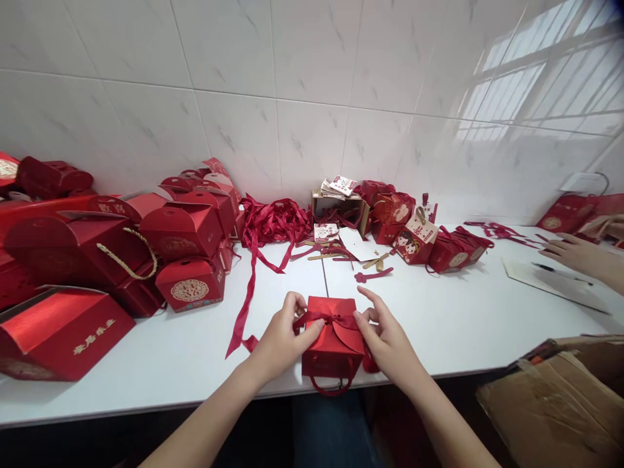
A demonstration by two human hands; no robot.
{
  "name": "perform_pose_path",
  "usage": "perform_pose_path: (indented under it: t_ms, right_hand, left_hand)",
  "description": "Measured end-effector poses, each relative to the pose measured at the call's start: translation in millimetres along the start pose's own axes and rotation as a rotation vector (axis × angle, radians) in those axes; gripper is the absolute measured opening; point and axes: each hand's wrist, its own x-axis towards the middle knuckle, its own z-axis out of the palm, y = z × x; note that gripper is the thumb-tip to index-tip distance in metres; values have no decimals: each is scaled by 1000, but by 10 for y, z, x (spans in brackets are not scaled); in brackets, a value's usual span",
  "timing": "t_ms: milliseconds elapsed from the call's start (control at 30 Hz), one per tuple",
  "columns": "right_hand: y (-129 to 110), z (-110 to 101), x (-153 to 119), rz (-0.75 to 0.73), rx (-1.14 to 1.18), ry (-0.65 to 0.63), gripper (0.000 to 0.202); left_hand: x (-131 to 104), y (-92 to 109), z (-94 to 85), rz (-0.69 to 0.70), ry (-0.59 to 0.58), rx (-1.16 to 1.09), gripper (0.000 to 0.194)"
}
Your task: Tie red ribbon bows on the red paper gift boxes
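A small red gift box [332, 363] stands at the table's front edge, its cord handle [332, 393] hanging over the near side. Across its top runs a dark red satin ribbon [336, 319], gathered at the middle. My left hand [285, 328] grips the ribbon on the left, its thumb pressed on the box top near the middle. On the right, my right hand [385, 335] pinches the ribbon with thumb and curled fingers at the box's edge, while its index finger points away. Part of the ribbon hangs down beside the box, partly hidden by my right hand.
Stacked red gift boxes [190, 286] fill the left side. A heap of red ribbon [275, 221] lies by the wall, near an open carton [363, 211] and more boxes [458, 250]. At right are another person's hand [580, 257], a notepad [550, 286] and a cardboard box [556, 403].
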Motion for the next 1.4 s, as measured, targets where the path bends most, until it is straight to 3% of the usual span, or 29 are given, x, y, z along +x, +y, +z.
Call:
perform_pose_path:
  t_ms: [167,333,400,467,600,767,933,1033,1233,1400]
  right_hand:
    - [-35,-212,36,-53,65,-36,41]
    - [-118,-356,69,93,114,-217,31]
    - [-133,-358,79,152,132,-237,32]
    - [-153,-374,82,128,108,-242,27]
    - [-245,-468,38,-125,-162,-276,19]
    - [-302,-437,-71,-265,-628,-207,23]
    - [-215,-280,-159,-301,-763,-62,31]
    - [-178,-238,-190,-430,-693,65,33]
    - [-205,-153,-146,-693,-503,311,23]
    - [-279,-27,-58,-544,-298,323,21]
  left_hand:
    - [-58,85,-211,1,-29,151,24]
    - [6,178,-479,-40,-152,269,22]
    - [91,170,-572,-77,-267,317,21]
    - [200,142,-638,-108,-461,299,19]
    - [415,102,-687,-100,-863,112,17]
    - [516,112,-718,-67,-1034,-34,25]
    - [405,17,-738,-64,-977,-290,38]
    - [289,1,-714,-43,-885,-310,34]
    - [59,278,-566,49,-541,-215,29]
    - [-58,373,-326,85,-211,-151,31]
